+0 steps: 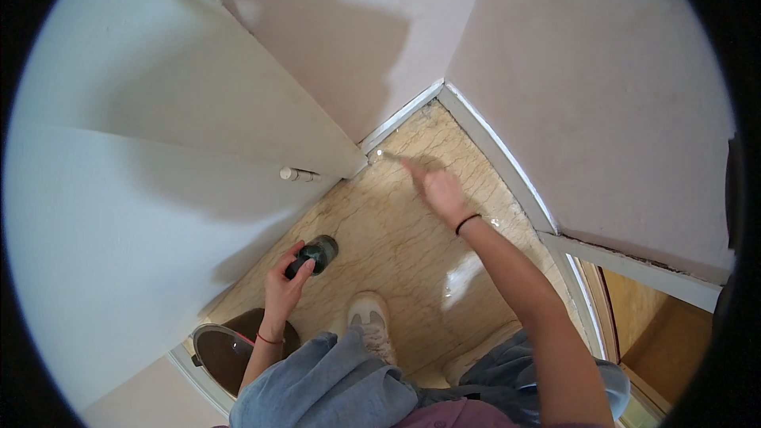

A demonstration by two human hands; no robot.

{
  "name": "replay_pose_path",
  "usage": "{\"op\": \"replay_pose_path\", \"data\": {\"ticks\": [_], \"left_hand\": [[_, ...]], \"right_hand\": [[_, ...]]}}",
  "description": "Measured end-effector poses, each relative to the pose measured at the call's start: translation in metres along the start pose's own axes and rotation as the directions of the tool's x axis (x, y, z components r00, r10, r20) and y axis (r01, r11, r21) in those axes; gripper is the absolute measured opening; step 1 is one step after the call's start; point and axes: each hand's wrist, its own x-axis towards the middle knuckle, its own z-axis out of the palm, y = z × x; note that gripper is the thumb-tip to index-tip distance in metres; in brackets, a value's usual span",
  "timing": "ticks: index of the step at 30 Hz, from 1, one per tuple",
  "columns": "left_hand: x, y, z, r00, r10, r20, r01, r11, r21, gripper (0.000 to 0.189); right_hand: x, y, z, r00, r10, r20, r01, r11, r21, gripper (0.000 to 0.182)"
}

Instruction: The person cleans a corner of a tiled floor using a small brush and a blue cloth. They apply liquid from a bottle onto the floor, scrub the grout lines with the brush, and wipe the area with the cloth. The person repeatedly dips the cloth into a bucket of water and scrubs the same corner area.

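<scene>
My left hand (291,277) grips a dark cylindrical container (320,253), held above the marble-patterned floor (380,226) on the left. My right hand (439,187) reaches towards the wall corner with its index finger extended along a slim, pale tool (389,156). The tool's tip is near the floor beside the end of the white baseboard (402,114); its exact kind is unclear, and whether it touches the floor cannot be told. Most of its handle is hidden by the fingers.
A white cabinet or door panel with a round-ended knob (291,174) stands at left. A brown bin (221,356) with a clear rim is by my left forearm. Another baseboard (505,160) runs along the right wall to a doorway frame (585,303). My shoe (370,318) is below.
</scene>
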Motion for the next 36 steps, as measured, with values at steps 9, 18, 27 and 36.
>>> {"op": "replay_pose_path", "data": {"ticks": [9, 18, 27, 36], "left_hand": [[0.002, 0.005, 0.012, 0.989, 0.148, 0.014, -0.148, 0.979, 0.142, 0.031], [0.006, 0.003, 0.017, 0.989, 0.149, 0.011, -0.148, 0.975, 0.166, 0.035], [0.006, 0.013, 0.017, 0.985, 0.173, 0.013, -0.172, 0.969, 0.175, 0.033], [0.009, 0.004, 0.021, 0.985, 0.172, 0.027, -0.174, 0.977, 0.127, 0.033]], "right_hand": [[0.003, -0.018, 0.014, 0.994, -0.087, -0.069, 0.090, 0.995, 0.039, 0.058], [0.000, -0.026, 0.024, 0.995, -0.095, -0.029, 0.095, 0.995, 0.008, 0.061], [0.003, -0.014, 0.012, 0.993, 0.011, -0.116, -0.009, 1.000, 0.018, 0.058], [0.008, 0.015, 0.015, 0.998, -0.012, -0.066, 0.009, 0.999, -0.045, 0.051]]}}
